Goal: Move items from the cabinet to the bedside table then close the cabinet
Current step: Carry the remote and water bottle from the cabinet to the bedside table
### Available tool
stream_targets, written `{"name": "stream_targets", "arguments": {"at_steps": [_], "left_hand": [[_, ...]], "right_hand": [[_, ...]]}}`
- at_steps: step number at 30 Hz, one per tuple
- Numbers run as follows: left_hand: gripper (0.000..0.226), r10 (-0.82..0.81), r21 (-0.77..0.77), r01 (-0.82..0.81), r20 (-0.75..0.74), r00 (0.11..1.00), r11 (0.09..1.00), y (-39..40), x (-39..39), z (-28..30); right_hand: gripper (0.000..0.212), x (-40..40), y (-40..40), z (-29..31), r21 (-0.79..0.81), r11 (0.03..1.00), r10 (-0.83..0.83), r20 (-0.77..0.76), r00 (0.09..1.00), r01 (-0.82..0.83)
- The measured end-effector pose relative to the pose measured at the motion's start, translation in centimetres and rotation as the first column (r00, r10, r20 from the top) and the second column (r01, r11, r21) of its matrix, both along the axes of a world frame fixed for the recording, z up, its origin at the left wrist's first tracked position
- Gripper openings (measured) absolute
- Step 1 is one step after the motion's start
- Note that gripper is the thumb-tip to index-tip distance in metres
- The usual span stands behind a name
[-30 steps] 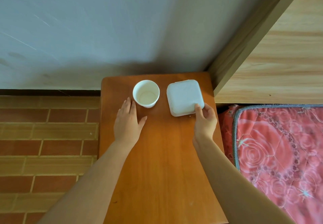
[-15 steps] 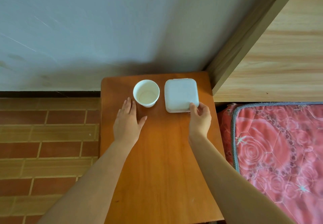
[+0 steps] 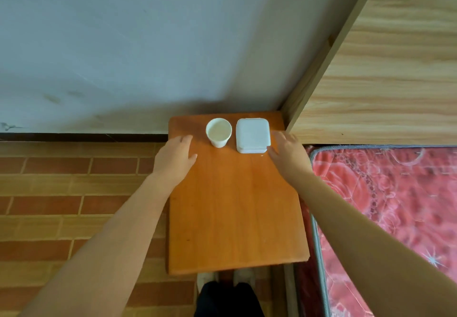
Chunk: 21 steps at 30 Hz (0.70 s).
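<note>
Cup and box near table's far edge.

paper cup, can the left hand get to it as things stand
Probably yes. The left hand hovers open over the bedside table, just left of the paper cup, with only bare tabletop between them. The white lidded box sits on the cup's far side.
</note>
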<state>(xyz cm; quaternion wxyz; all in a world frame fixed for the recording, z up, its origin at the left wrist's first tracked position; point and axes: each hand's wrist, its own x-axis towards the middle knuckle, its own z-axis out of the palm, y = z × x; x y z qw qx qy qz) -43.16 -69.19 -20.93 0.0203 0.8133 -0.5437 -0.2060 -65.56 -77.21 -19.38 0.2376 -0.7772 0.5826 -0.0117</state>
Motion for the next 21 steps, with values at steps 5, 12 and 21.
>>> {"name": "stream_targets", "arguments": {"at_steps": [5,12,21], "left_hand": [[0.052,-0.017,-0.181,0.023,0.031,0.999,0.983,2.7,0.8,9.4],[0.051,0.045,-0.306,-0.011,0.102,0.994,0.952,10.7,0.3,20.1],[0.052,0.288,-0.286,-0.215,0.242,0.926,0.934,25.5,-0.7,26.4]], "right_hand": [[0.043,1.7,2.1,10.0,-0.169,0.959,0.22,-0.07,0.973,-0.229],[0.038,2.3,7.5,20.3,-0.242,0.849,0.463,-0.087,0.882,-0.469],[0.044,4.8,15.6,24.7,-0.275,0.631,0.732,-0.097,0.674,-0.725]]}}
